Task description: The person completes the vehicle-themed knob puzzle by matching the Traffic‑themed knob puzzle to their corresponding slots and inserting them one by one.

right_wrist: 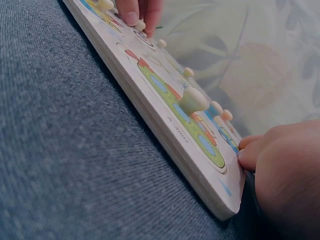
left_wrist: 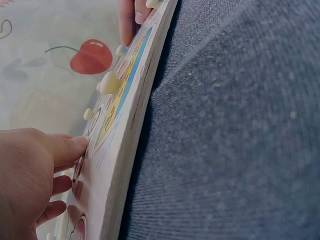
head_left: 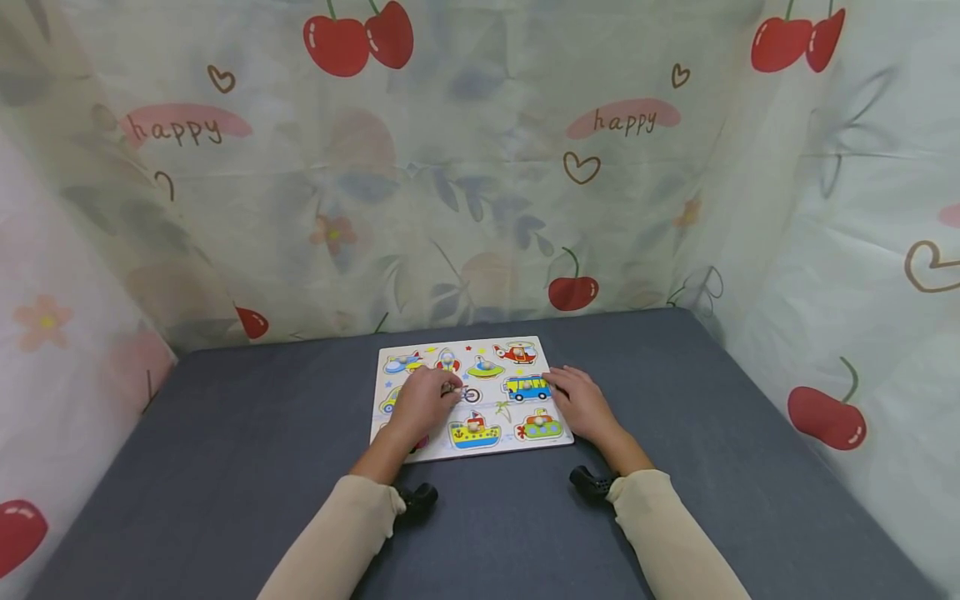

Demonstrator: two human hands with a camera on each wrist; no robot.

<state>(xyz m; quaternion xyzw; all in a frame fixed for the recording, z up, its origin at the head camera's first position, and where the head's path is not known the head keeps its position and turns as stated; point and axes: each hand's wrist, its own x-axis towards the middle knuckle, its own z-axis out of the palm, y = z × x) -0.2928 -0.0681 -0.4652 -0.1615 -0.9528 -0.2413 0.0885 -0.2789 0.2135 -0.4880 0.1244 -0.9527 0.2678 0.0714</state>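
Note:
A white wooden knob puzzle board (head_left: pixel 435 462) with vehicle pieces lies on the dark cloth. My left hand (head_left: pixel 423 404) reaches over its middle and pinches the motorcycle piece (head_left: pixel 472 395) with thumb and fingers. Part of that piece is hidden under the hand. Just below sits the yellow and blue ship piece (head_left: pixel 475 434) with its pale knob (left_wrist: pixel 110 83). Lightly bent, the fingers of my right hand (head_left: pixel 585 404) rest at the board's right edge, beside the bus piece (head_left: pixel 525 388). Nearest that hand in the right wrist view is the green submarine piece (right_wrist: pixel 160 87).
Along the board's top sit the helicopter piece (head_left: pixel 517 353), the flying saucer piece (head_left: pixel 485 367), a rocket piece (head_left: pixel 447 360) and an airplane piece (head_left: pixel 402 363). Dark cloth (head_left: pixel 247 450) surrounds the board. A cherry-printed curtain (head_left: pixel 465 208) hangs behind the table.

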